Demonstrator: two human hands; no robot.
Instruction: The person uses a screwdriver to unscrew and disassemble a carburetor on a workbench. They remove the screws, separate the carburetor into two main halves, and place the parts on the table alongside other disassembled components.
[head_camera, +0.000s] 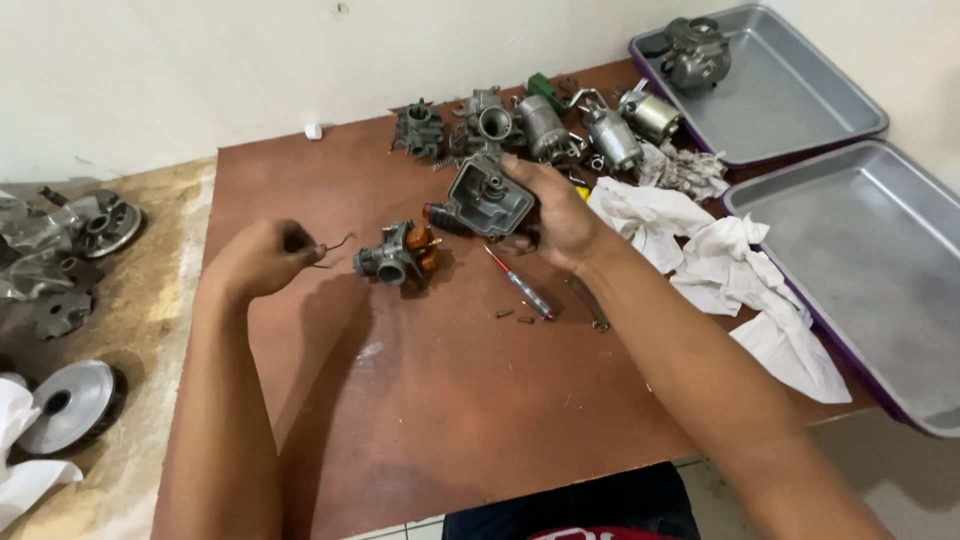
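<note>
1. The right hand (560, 215) is gripping a grey cast-metal float bowl (489, 195), a squarish cup with rounded corners, its hollow side facing the camera; the fingers are wrapping its right edge.
2. The left hand (262, 258) is clenching into a loose fist, pinching a thin bent wire (335, 245) whose curved end is poking out toward the carburettor body (398, 254).
3. That carburettor body, a lumpy grey casting with an orange part on top, is lying on the smooth brown table (420, 400), just left of and below the float bowl, between the two hands.
4. A red-handled screwdriver (520, 283) is lying just right of the carburettor body, with a few small screws (512, 316) below it, too tiny to make out well.
5. Behind the carburettor body, a row of more carburettors (540, 128) is crowding the far table edge; their details are blurring together.
6. Crumpled white rags (730, 270) are spreading well right of the carburettor body, touching two shallow metal trays (860, 230), the nearer one cut off by the frame.
7. Round metal discs (70, 400) are sitting far left of the carburettor body, off the table.
8. The near half of the table, in front of the carburettor body, is offering open room.
</note>
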